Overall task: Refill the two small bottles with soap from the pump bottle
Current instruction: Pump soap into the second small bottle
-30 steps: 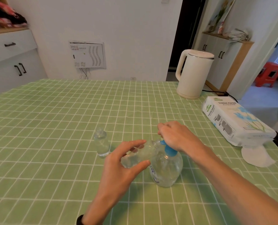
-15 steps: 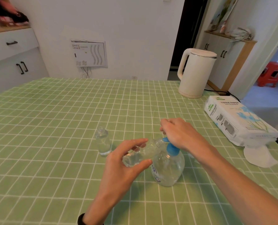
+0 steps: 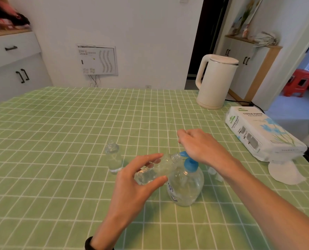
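Note:
A clear pump bottle (image 3: 186, 186) with a blue pump top stands on the green checked tablecloth (image 3: 60, 123), partly filled with clear soap. My right hand (image 3: 198, 147) rests palm down on the pump head, hiding most of it. My left hand (image 3: 137, 179) holds a small clear bottle (image 3: 155, 170) tilted on its side, its open threaded neck right at the blue spout. A second small clear bottle (image 3: 113, 159) stands upright and uncapped to the left, with some clear liquid in its bottom.
A cream electric kettle (image 3: 215, 82) stands at the back right with its cord behind it. A tissue paper pack (image 3: 261, 134) lies at the right edge, a loose white tissue (image 3: 283, 172) in front of it. Small pale caps (image 3: 215, 173) lie under my right forearm.
The view has shifted slightly. My right hand has stayed on the pump head and my left hand has kept the small bottle's neck at the spout.

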### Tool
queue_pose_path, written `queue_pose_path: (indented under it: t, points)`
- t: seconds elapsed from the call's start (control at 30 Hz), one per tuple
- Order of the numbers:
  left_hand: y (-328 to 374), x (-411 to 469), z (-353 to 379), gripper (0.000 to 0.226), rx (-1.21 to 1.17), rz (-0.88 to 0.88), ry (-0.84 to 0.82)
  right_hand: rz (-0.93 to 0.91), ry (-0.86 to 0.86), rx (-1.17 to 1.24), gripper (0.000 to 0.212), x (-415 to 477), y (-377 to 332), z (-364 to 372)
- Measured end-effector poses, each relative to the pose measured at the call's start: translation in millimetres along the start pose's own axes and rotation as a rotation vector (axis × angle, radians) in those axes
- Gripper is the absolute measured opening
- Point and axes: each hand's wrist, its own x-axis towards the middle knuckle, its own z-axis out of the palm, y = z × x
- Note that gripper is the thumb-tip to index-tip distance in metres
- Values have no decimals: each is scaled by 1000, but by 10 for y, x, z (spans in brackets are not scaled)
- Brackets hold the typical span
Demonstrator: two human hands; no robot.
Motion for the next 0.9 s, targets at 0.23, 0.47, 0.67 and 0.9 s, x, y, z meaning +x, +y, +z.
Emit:
queue_pose_path:
  t: [0.23, 0.47, 0.67, 0.9]
  points:
    - [2, -7, 17, 54, -18, 0, 1, 67, -40, 22, 51, 6, 14, 86]
    - [14, -8, 10, 54, -26, 2, -2, 27, -7, 2, 52, 22, 28, 66]
    - [23, 7, 3, 55, -11, 11, 0, 19, -6, 5, 56, 4, -2, 8]
    - [16, 12, 24, 53, -10, 7, -1, 81, -71, 27, 53, -13, -28, 70]
